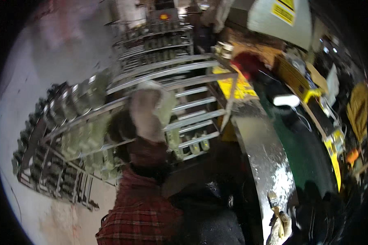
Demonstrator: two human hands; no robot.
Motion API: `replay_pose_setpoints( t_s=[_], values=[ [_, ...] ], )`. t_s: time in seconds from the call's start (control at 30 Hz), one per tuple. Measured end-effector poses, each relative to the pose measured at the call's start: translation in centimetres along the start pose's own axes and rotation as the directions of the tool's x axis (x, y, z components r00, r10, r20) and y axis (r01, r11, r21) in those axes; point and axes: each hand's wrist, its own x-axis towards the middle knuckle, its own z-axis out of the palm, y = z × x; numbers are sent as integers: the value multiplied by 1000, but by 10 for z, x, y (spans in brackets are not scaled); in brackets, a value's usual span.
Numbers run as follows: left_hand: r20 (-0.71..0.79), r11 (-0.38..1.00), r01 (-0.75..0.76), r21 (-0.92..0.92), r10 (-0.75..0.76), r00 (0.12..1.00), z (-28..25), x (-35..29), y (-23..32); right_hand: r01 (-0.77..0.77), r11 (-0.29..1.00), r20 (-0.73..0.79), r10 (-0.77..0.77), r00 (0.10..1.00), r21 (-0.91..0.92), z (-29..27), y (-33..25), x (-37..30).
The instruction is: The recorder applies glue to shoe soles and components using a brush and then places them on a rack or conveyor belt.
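My left hand (146, 112), in a grey-brown glove below a red plaid sleeve (145, 208), reaches over the near metal rack (192, 67). Motion blurs its fingers, which seem curled round a pale green, block-like piece (166, 107) at their right side; part of this piece is hidden by the glove. Similar olive-green pieces (84, 96) stand in rows to the left, with more (90, 141) on lower levels. No right hand can be made out.
Rightward runs a long metal bench edge (263, 151) beside a dark green surface (298, 155). A brush (273, 200) lies there against a pale crumpled thing. Yellow boxes (296, 77) and a white object (286, 100) sit beyond. Another loaded rack (155, 47) stands behind.
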Motion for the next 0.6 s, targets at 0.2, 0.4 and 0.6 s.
replay_pose_setpoints(
  t_s=[0.2,0.4,0.6],
  values=[
    [-307,867,-52,495,231,923,-157,110,35,299,940,196,-266,944,-164,28,-47,1],
    [-121,796,236,558,-204,972,-176,131,-73,7,946,84,21,996,-324,48,-52,-10],
    [565,280,696,-661,-426,707,-85,97,-24,476,874,-307,-481,821,-95,27,-5,-49]
  ],
)
